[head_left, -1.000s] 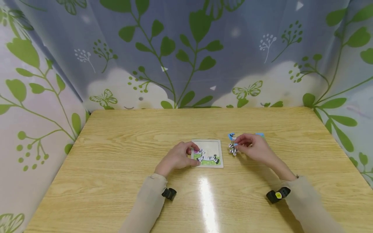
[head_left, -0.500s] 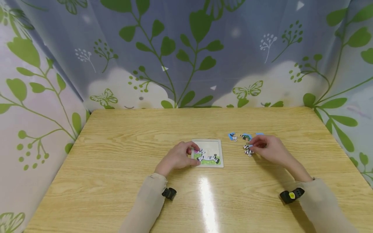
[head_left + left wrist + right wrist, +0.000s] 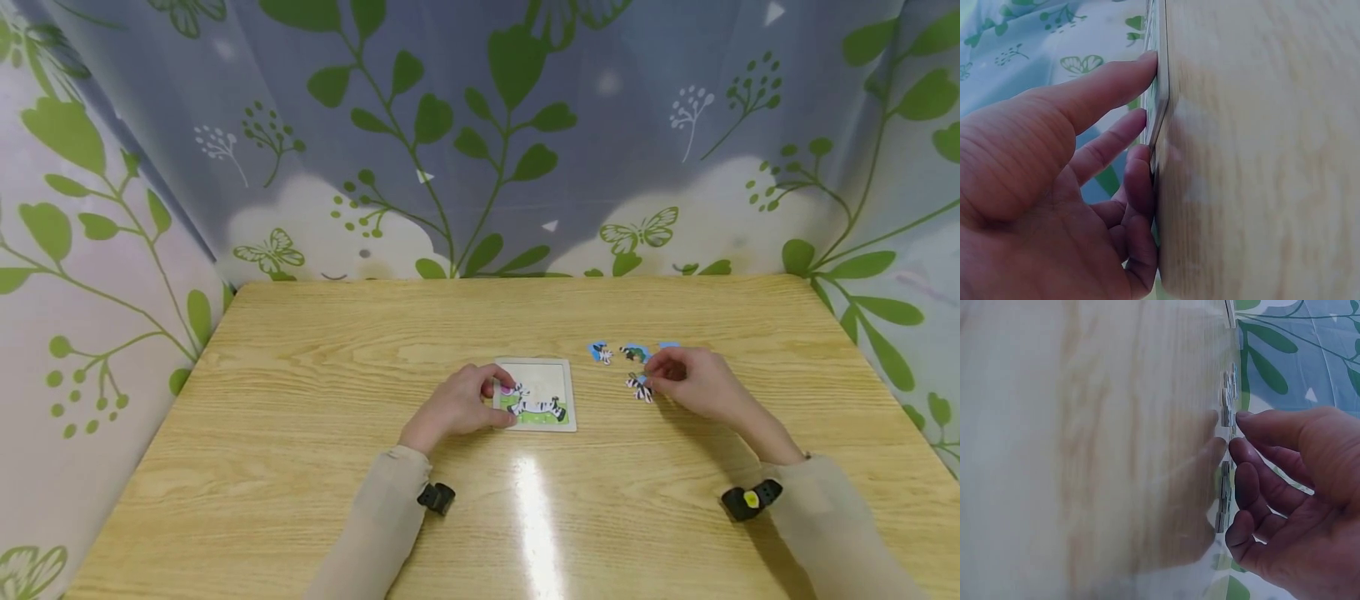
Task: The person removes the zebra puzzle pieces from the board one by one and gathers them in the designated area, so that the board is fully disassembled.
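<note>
A square puzzle board [image 3: 555, 373] with a pale rim lies mid-table, a zebra picture on green filling its lower part. My left hand [image 3: 457, 408] holds its left side, thumb at the lower edge and fingers higher up; in the left wrist view the thumb [image 3: 1110, 84] presses the board's [image 3: 1159, 100] face. To the right, my right hand [image 3: 693, 383] has thumb and forefinger at a black-and-white striped puzzle piece [image 3: 640, 387] low over the table. In the right wrist view the fingertips meet the top of a piece [image 3: 1227, 403]; how firmly they grip is unclear.
Behind the striped piece lie a blue-and-striped puzzle piece [image 3: 600, 352], a blue-and-green piece [image 3: 634, 352] and a blue piece [image 3: 669, 344], partly hidden by the right hand. The wooden table [image 3: 315, 358] backs onto a leaf-patterned curtain [image 3: 480, 167].
My right hand has moved right with the striped piece, away from the board, uncovering the blue-and-green piece. Over the last half second the striped piece has turned slightly. My left hand stays put.
</note>
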### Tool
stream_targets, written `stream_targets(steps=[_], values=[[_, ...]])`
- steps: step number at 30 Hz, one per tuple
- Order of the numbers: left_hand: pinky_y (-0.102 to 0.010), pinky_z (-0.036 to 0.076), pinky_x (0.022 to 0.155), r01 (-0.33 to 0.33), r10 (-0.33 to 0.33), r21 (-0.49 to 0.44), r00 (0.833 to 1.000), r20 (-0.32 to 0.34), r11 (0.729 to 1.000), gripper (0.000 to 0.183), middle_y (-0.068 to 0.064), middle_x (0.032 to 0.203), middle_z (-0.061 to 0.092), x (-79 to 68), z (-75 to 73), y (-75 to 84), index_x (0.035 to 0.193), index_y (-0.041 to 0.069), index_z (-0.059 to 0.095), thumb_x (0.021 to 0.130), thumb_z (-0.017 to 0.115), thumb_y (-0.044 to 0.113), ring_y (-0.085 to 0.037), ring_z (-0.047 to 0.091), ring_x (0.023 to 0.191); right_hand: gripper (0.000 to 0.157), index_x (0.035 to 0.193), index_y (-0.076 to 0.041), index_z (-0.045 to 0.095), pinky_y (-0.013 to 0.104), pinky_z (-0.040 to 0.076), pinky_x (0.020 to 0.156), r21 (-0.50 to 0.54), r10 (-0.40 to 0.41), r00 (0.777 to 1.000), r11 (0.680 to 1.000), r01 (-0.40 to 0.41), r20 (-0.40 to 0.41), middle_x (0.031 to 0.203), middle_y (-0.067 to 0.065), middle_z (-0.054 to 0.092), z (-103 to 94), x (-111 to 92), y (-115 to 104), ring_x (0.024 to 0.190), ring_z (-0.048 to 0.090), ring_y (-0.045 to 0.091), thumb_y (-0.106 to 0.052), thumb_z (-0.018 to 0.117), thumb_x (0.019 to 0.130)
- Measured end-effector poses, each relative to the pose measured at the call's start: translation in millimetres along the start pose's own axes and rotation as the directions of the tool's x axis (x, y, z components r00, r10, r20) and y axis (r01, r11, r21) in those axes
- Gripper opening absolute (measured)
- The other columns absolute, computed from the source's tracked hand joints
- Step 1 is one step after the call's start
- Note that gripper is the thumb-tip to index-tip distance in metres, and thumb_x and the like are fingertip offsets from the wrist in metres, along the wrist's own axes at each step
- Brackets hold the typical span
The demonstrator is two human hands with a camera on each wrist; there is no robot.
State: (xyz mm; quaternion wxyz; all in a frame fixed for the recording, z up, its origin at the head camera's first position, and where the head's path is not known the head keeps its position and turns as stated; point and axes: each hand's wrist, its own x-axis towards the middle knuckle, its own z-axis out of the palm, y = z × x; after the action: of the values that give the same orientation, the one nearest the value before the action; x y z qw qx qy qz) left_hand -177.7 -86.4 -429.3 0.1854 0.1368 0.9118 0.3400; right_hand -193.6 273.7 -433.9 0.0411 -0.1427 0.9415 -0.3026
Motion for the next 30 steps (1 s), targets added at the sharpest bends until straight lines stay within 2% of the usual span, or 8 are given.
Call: stream_targets(steps=[3,7,10,14,18,22,30], values=[[-0.031,0.034,0.073,-0.022,0.022,-0.008,1.000,0.012,1.000,0.040,-0.003,0.097,0.051,0.2,-0.9,-0.8,0.121,0.021,0.066,0.085,0.083,0.030,-0.018,0.044,0.087,0.011,0.101,-0.007,0.071,0.024,0.045,0.063,0.000,-0.010,1.000,1.000,0.010,-0.006,0.085,0.003,0.071,-0.5,-1,0,0.072,0.057,0.009,-0.015,0.074,0.093],[-0.030,0.037,0.071,-0.061,0.064,-0.069,0.997,0.036,0.996,0.041,-0.004,0.094,0.053,2.1,-4.3,-5.1,0.122,0.017,0.066,0.086,0.082,0.027,-0.016,0.045,0.081,0.011,0.101,-0.008,0.072,0.025,0.045,0.059,0.005,-0.037,0.999,0.999,0.037,-0.013,0.086,0.003,0.071,-0.9,-1,-7,0.071,0.059,0.008,-0.017,0.073,0.094],[-0.031,0.041,0.074,-0.064,0.066,-0.085,0.998,0.018,0.994,0.044,-0.005,0.096,0.056,3.7,-8.7,-8.9,0.125,0.016,0.065,0.085,0.083,0.026,-0.017,0.048,0.081,0.010,0.100,-0.008,0.072,0.025,0.045,0.058,0.022,-0.051,0.999,0.998,0.051,-0.004,0.087,0.003,0.071,0.0,0,-18,0.072,0.060,0.010,-0.016,0.072,0.095],[-0.042,0.048,0.092,-0.038,0.039,0.014,0.999,-0.037,0.999,0.061,-0.007,0.120,0.055,5.1,-15.4,-12.1,0.137,0.023,0.060,0.082,0.085,0.031,-0.023,0.052,0.106,0.010,0.102,-0.008,0.073,0.025,0.046,0.059,0.054,-0.077,0.997,0.996,0.076,0.011,0.087,0.003,0.072,6.8,5,-34,0.074,0.062,0.011,-0.014,0.071,0.095],[-0.057,0.041,0.109,-0.051,0.053,0.137,0.999,-0.009,0.989,0.082,-0.012,0.150,0.041,6.7,-20.9,-12.8,0.151,0.029,0.048,0.079,0.087,0.036,-0.034,0.041,0.133,0.010,0.102,-0.008,0.073,0.025,0.048,0.061,0.080,-0.134,0.991,0.988,0.132,0.014,0.086,0.002,0.072,20.9,12,-49,0.075,0.063,0.010,-0.014,0.071,0.094],[-0.060,0.036,0.112,-0.065,0.059,0.198,0.998,0.036,0.978,0.091,-0.015,0.158,0.033,8.1,-22.9,-12.3,0.156,0.029,0.041,0.078,0.088,0.040,-0.038,0.037,0.137,0.009,0.102,-0.010,0.072,0.025,0.049,0.065,0.100,-0.189,0.982,0.978,0.186,0.028,0.086,0.000,0.071,36.5,20,-64,0.076,0.064,0.009,-0.015,0.072,0.094],[-0.058,0.036,0.111,-0.032,0.028,0.206,0.999,0.023,0.978,0.090,-0.013,0.157,0.033,7.7,-21.7,-13.5,0.154,0.030,0.044,0.076,0.088,0.043,-0.035,0.038,0.133,0.011,0.103,-0.010,0.072,0.025,0.051,0.070,0.175,-0.225,0.969,0.963,0.205,0.102,0.087,-0.001,0.069,61.1,33,-87,0.079,0.062,0.010,-0.016,0.072,0.094]])
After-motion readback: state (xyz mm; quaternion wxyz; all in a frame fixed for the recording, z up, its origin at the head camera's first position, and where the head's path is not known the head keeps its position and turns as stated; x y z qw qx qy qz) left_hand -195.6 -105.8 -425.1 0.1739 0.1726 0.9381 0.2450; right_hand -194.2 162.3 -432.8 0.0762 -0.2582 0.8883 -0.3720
